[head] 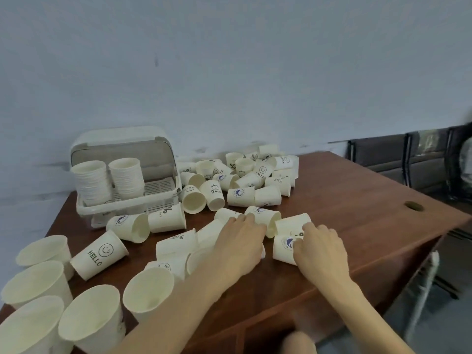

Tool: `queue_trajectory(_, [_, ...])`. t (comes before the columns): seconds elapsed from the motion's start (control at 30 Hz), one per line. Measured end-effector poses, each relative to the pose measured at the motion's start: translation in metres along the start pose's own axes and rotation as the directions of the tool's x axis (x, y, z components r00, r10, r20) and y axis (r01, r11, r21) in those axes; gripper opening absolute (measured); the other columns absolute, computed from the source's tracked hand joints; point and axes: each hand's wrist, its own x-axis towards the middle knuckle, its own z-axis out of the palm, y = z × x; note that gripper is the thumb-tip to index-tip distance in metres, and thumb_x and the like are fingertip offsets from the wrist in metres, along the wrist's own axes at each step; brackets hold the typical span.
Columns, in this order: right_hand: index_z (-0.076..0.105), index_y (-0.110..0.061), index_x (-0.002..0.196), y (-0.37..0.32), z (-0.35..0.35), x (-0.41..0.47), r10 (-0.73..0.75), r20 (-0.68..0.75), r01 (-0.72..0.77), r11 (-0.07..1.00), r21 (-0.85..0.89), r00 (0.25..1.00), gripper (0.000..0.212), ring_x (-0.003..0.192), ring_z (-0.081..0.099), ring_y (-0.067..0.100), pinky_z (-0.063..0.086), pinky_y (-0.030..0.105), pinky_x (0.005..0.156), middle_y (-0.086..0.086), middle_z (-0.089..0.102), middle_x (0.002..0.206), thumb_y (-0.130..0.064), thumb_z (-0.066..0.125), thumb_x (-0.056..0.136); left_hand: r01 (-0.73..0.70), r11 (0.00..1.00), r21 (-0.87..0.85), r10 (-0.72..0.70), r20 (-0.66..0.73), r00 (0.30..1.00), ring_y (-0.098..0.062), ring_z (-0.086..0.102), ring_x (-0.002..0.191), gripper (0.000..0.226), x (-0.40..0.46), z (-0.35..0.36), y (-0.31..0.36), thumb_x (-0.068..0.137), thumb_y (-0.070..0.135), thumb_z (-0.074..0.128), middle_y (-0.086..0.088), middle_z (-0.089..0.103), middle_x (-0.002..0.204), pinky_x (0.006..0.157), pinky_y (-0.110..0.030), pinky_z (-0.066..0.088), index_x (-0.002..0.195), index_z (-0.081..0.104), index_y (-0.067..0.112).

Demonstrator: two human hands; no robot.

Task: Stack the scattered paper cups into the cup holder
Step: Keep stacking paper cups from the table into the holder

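- At the far left, five upright paper cups (43,252) stand at the near corner of the wooden table (357,213); the lowest ones are cut off by the frame edge, so I cannot see their bases.
- Just right of them a cup printed "HELLO" (99,254) lies on its side, mouth pointing away from me to the left.
- Behind it, against the wall, sits the cup holder (127,175), its clear lid tipped back. Two stacks of cups (109,180) stand inside on the left; the slotted floor on the right side shows bare. The front wall hides the stacks' bottoms.
- In front of the holder two more cups lie toppled, one with a blue emblem (127,227) too blurred to read.
- My left hand (241,242) reaches over a cluster of fallen cups in the middle, fingers curled down onto a cup (264,218) lying on its side; my palm covers whatever is beneath, so I cannot tell whether I truly grip it.
- Beyond, a heap of cups (245,177) crowds the back of the table, prints mostly illegible.
- My right hand (320,247) pinches a blue-emblem cup (284,247) on its side, fingers round its rim; another cup (293,222) touches it just behind.
- Far right, a round hole (413,206) in the tabletop, and dark chairs (408,157) partly cut off.
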Motion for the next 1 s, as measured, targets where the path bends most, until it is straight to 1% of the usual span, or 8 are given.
queue_trajectory(0.1, [0.044,-0.014,0.094,0.011,0.008,-0.004,0.123,0.066,-0.129,0.988,0.081,0.990,0.016,0.095,0.058,0.030,0.040,0.034,0.067,0.009,0.061,0.103,-0.029,0.046,0.093,-0.035,0.995,0.096,0.027,0.079,0.997,-0.028,0.045,0.109,0.032,0.016,0.005,0.002,0.090,0.017,0.054,-0.011,0.049,0.118,0.090,-0.037,0.034,0.121,0.053,0.016])
queue_trajectory(0.3, [0.034,-0.012,0.095,0.016,0.017,-0.009,0.202,-0.001,-0.198,0.964,0.177,0.979,0.022,0.096,0.059,0.036,0.039,0.035,0.065,0.012,0.061,0.101,-0.029,0.047,0.092,-0.091,0.981,0.171,0.061,0.172,0.983,-0.030,0.045,0.113,0.037,0.029,0.014,0.007,0.090,0.017,0.053,-0.013,0.050,0.120,0.096,-0.038,0.033,0.126,0.052,0.014])
queue_trajectory(0.43, [0.041,-0.009,0.096,0.018,0.018,-0.008,0.219,0.035,-0.222,0.956,0.189,0.975,0.025,0.095,0.058,0.035,0.037,0.034,0.066,0.010,0.058,0.097,-0.033,0.046,0.093,-0.107,0.977,0.184,0.074,0.178,0.981,-0.032,0.047,0.112,0.036,0.029,0.016,0.009,0.089,0.018,0.055,-0.014,0.051,0.118,0.096,-0.039,0.033,0.124,0.051,0.011])
queue_trajectory(0.5, [0.047,-0.008,0.095,0.019,0.019,-0.007,0.236,0.069,-0.246,0.947,0.207,0.969,0.028,0.087,0.054,0.032,0.037,0.034,0.066,0.008,0.055,0.092,-0.036,0.046,0.093,-0.110,0.975,0.193,0.077,0.173,0.982,-0.031,0.048,0.110,0.031,0.028,0.015,0.009,0.089,0.018,0.056,-0.014,0.052,0.117,0.096,-0.038,0.034,0.118,0.054,0.009])
queue_trajectory(0.63, [0.046,-0.014,0.073,0.019,0.022,-0.005,0.258,0.117,-0.281,0.915,0.290,0.959,0.024,0.074,0.050,0.028,0.037,0.033,0.061,0.005,0.053,0.080,-0.030,0.047,0.091,-0.123,0.972,0.198,0.088,0.175,0.981,-0.031,0.047,0.111,0.028,0.027,0.013,0.006,0.090,0.019,0.057,-0.015,0.051,0.118,0.097,-0.039,0.034,0.116,0.057,0.007])
queue_trajectory(0.73, [0.047,-0.012,0.067,0.015,0.021,-0.002,0.259,0.132,-0.289,0.896,0.336,0.957,0.022,0.066,0.051,0.025,0.039,0.033,0.056,0.007,0.058,0.075,-0.021,0.047,0.087,-0.115,0.974,0.196,0.084,0.160,0.984,-0.031,0.047,0.110,0.027,0.026,0.010,0.005,0.090,0.020,0.058,-0.014,0.050,0.118,0.096,-0.039,0.033,0.114,0.058,0.007])
queue_trajectory(0.83, [0.063,-0.007,0.076,0.007,0.010,0.002,0.249,0.133,-0.282,0.876,0.392,0.959,0.019,0.070,0.058,0.029,0.049,0.035,0.066,0.009,0.064,0.072,-0.019,0.049,0.083,-0.094,0.979,0.182,0.074,0.115,0.991,-0.030,0.045,0.111,0.025,0.024,0.005,0.002,0.090,0.018,0.057,-0.014,0.049,0.120,0.094,-0.038,0.032,0.113,0.058,0.008])
queue_trajectory(1.0, [0.067,-0.013,0.088,-0.011,-0.013,0.009,0.145,0.051,-0.154,0.901,0.406,0.988,0.017,0.085,0.058,0.033,0.047,0.035,0.074,0.008,0.063,0.085,-0.021,0.052,0.085,-0.068,0.978,0.195,0.068,0.004,0.998,-0.029,0.045,0.109,0.024,0.020,-0.007,-0.006,0.087,0.014,0.055,-0.013,0.049,0.117,0.092,-0.035,0.032,0.110,0.060,0.011])
